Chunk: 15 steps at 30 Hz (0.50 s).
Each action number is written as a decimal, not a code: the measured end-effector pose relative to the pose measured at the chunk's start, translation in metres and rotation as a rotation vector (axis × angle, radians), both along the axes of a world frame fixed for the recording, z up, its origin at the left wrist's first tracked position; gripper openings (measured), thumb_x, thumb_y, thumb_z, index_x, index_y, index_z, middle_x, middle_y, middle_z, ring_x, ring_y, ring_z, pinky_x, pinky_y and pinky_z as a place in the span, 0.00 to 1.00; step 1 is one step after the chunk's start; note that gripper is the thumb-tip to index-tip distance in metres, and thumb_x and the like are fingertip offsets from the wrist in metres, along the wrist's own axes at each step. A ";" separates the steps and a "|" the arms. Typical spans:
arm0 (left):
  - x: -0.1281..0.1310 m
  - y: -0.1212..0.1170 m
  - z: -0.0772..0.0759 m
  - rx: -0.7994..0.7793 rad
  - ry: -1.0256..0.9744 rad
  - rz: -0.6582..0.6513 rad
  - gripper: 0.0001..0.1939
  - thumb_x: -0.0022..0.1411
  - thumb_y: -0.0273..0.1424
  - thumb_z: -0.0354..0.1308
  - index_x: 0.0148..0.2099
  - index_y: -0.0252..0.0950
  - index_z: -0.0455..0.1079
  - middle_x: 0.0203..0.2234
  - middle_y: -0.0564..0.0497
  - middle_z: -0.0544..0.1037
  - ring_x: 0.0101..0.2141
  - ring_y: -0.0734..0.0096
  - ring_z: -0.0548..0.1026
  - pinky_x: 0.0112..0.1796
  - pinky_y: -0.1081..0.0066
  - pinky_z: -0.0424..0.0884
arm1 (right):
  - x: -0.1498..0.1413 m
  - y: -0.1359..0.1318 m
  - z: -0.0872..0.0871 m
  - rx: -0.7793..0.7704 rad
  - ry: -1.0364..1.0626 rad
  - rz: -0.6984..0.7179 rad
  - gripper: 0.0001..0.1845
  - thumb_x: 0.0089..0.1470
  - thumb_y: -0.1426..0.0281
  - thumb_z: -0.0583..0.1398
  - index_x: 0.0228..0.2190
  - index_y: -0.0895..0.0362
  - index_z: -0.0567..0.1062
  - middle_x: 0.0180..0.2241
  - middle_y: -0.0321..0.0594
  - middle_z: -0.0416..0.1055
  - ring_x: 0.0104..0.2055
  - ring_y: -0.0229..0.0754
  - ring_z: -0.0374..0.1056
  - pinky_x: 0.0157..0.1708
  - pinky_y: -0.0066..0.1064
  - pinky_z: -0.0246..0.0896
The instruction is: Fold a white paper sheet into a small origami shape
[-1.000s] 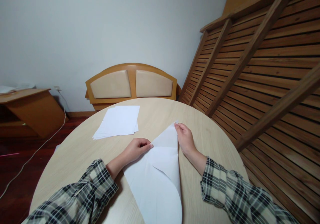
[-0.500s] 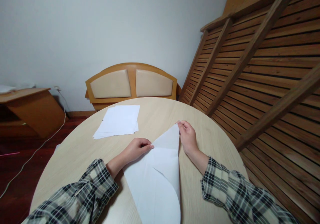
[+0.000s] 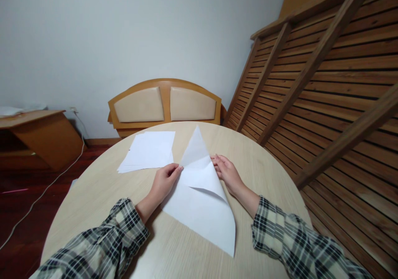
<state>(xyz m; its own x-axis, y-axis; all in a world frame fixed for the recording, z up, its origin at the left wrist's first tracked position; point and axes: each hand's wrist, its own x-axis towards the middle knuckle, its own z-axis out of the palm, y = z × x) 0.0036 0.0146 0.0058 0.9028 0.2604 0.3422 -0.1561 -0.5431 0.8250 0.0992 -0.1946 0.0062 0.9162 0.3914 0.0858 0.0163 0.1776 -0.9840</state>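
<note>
A white sheet of paper (image 3: 199, 217) lies on the table with one part curled over, narrowing to a point at its far end. The curled-over flap (image 3: 202, 175) stands a little off the layer beneath it. At the sheet's left edge, my left hand (image 3: 164, 181) pinches the paper between thumb and fingers. My right hand (image 3: 228, 173) is at the right folded edge, its slightly spread fingertips against the paper.
Several white sheets (image 3: 152, 148) lie in a loose stack at the back left of the round wooden table (image 3: 273, 229). Beyond it stands a padded headboard (image 3: 192, 105). A slatted wooden frame (image 3: 326, 105) leans on the right. A desk (image 3: 40, 134) and a white cable (image 3: 52, 183) are at left.
The sheet has turned, its tip swinging left and away and its near end coming up to the right. My right hand has let go of the tip. My left hand has moved slightly forward.
</note>
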 end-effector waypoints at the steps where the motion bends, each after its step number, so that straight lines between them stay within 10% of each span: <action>1: 0.000 0.001 0.000 -0.002 -0.014 0.033 0.16 0.60 0.42 0.53 0.34 0.34 0.73 0.28 0.49 0.77 0.31 0.65 0.71 0.34 0.69 0.65 | -0.002 0.000 0.000 -0.005 0.010 0.010 0.22 0.50 0.48 0.60 0.32 0.56 0.73 0.32 0.40 0.73 0.30 0.39 0.68 0.26 0.27 0.61; 15: 0.001 0.002 0.001 0.009 -0.013 0.074 0.17 0.59 0.42 0.53 0.34 0.33 0.74 0.28 0.48 0.79 0.31 0.64 0.72 0.34 0.69 0.66 | -0.003 -0.001 -0.003 -0.053 0.022 0.125 0.24 0.48 0.49 0.62 0.29 0.59 0.78 0.24 0.37 0.72 0.25 0.36 0.61 0.27 0.29 0.55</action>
